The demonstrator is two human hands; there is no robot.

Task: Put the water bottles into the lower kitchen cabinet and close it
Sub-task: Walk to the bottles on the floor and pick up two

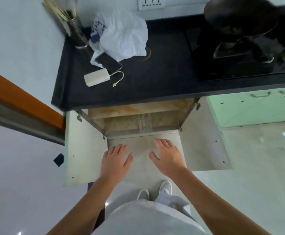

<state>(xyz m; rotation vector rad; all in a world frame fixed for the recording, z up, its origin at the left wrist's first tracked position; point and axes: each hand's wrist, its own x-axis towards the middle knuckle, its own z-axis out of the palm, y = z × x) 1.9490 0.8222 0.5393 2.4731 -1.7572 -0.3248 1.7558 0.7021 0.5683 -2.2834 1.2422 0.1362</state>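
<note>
Both my hands empty in front of the open lower cabinet.

My left hand (116, 158) and right hand (167, 155) hover side by side at mid-frame, fingers straight and slightly spread, holding nothing. Just above them the lower cabinet (121, 120) stands with its two doors, left door (84, 150) and right door (202, 141), swung wide. The clear water bottles (144, 122) stand inside, right of centre; they are too faint for me to count. On the black bench (155, 82) across the top lie one plastic bag (124, 36), one phone (108, 61), one power bank (96, 79) and one wok (240, 17).
</note>
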